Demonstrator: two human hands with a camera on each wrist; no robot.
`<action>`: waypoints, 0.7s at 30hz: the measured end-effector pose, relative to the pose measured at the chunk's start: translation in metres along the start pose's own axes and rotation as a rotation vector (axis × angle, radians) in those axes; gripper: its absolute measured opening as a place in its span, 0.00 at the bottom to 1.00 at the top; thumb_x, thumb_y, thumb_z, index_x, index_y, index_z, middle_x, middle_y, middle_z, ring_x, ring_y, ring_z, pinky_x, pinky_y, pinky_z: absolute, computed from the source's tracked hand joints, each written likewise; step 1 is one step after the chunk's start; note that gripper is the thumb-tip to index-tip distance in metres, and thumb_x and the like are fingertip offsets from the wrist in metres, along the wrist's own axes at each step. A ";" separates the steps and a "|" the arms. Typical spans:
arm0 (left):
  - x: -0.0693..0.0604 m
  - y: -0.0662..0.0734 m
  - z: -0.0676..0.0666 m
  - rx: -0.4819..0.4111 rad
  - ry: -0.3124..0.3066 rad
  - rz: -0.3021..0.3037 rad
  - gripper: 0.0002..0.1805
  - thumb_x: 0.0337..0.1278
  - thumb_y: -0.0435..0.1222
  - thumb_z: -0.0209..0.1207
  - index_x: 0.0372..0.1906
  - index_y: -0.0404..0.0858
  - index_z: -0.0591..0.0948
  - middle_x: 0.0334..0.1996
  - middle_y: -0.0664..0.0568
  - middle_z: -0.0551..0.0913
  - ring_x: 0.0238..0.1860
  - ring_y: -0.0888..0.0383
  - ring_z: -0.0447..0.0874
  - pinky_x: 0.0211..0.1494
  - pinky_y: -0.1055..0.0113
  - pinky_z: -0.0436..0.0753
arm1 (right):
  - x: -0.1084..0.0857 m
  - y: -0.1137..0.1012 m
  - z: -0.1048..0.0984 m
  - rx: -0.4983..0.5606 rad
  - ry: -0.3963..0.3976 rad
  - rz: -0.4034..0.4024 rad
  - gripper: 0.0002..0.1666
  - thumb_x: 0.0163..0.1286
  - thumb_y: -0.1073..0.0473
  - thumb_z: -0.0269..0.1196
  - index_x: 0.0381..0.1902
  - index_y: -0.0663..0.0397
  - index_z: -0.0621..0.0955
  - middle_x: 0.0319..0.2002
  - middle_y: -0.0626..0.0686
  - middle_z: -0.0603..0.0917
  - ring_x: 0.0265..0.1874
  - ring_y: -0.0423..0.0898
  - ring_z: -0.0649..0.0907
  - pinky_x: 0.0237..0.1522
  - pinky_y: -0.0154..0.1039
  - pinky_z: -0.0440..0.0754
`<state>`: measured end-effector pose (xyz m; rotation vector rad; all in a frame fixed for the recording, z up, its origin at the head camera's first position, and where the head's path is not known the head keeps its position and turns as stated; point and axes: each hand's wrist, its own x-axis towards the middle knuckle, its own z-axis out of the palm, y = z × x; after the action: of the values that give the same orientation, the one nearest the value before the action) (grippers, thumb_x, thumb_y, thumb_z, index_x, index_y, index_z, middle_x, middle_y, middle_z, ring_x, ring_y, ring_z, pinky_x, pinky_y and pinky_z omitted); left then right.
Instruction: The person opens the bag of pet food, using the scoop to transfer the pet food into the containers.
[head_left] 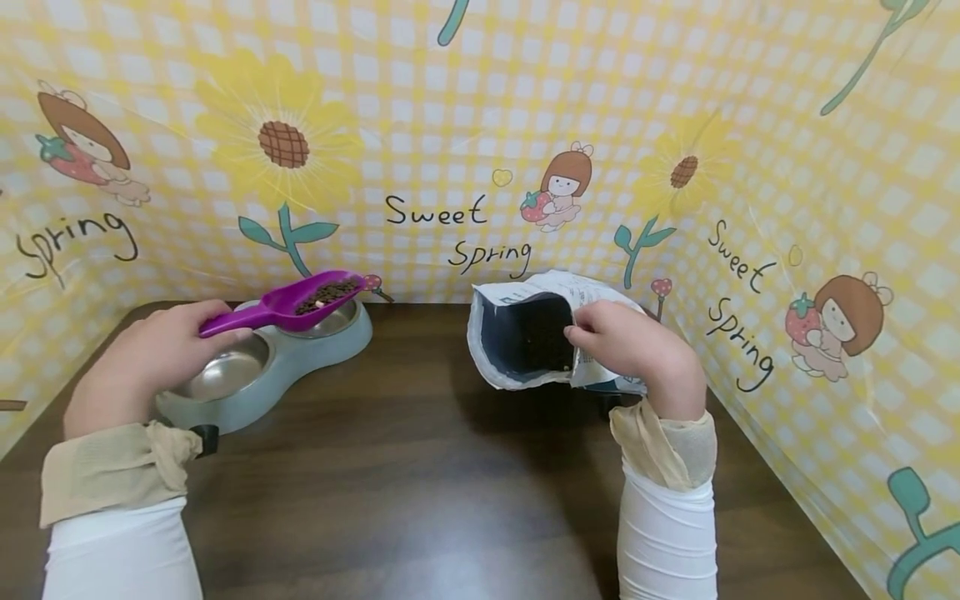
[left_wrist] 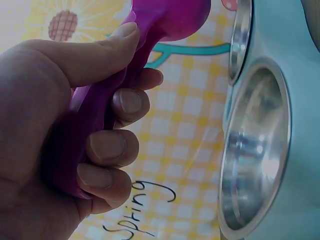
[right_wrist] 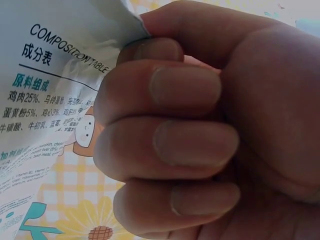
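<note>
Apparently scooped, not yet poured

On my feed, left fingers (left_wrist: 109,145) wrap the purple plastic scoop (head_left: 276,307), brown kibble (head_left: 328,293) aboard, above the far steel bowl (head_left: 341,320) of the pale-blue double feeder (head_left: 292,371); near steel bowl (head_left: 228,372) looks bare. Right fingers (right_wrist: 167,145) pinch the open white bag (head_left: 502,333).

There are two hands (head_left: 153,354), one scoop (head_left: 272,312), one bag (head_left: 497,346), two bowls (head_left: 225,373).

White sleeves (head_left: 667,537), right one creased crosswise; beige cuffs (head_left: 105,479) bunch at sleeve ends; small black piece (head_left: 207,439) juts beside left cuff.
</note>
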<state>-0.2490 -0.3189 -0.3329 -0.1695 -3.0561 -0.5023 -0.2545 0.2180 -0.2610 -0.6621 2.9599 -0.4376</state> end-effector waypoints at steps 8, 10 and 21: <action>-0.002 -0.018 -0.002 0.025 0.028 -0.043 0.33 0.78 0.65 0.54 0.60 0.40 0.81 0.32 0.47 0.85 0.34 0.46 0.80 0.32 0.60 0.68 | 0.004 -0.001 0.000 -0.004 0.006 -0.035 0.26 0.84 0.58 0.56 0.19 0.48 0.68 0.19 0.45 0.64 0.20 0.43 0.68 0.34 0.39 0.70; -0.002 -0.022 -0.003 0.042 0.033 -0.050 0.34 0.77 0.65 0.54 0.61 0.39 0.82 0.35 0.43 0.86 0.35 0.43 0.81 0.32 0.59 0.69 | 0.005 -0.002 0.000 -0.007 0.009 -0.041 0.26 0.83 0.59 0.56 0.19 0.48 0.68 0.19 0.44 0.64 0.20 0.43 0.68 0.33 0.39 0.69; 0.008 -0.014 0.000 0.127 0.075 -0.050 0.31 0.75 0.58 0.62 0.63 0.36 0.84 0.46 0.29 0.89 0.42 0.29 0.86 0.38 0.40 0.79 | 0.000 -0.003 -0.003 -0.030 0.004 -0.005 0.26 0.83 0.58 0.56 0.19 0.48 0.69 0.19 0.45 0.65 0.20 0.44 0.69 0.34 0.39 0.70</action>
<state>-0.2583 -0.3311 -0.3369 -0.0687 -3.0122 -0.3083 -0.2536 0.2164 -0.2577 -0.6722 2.9743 -0.3962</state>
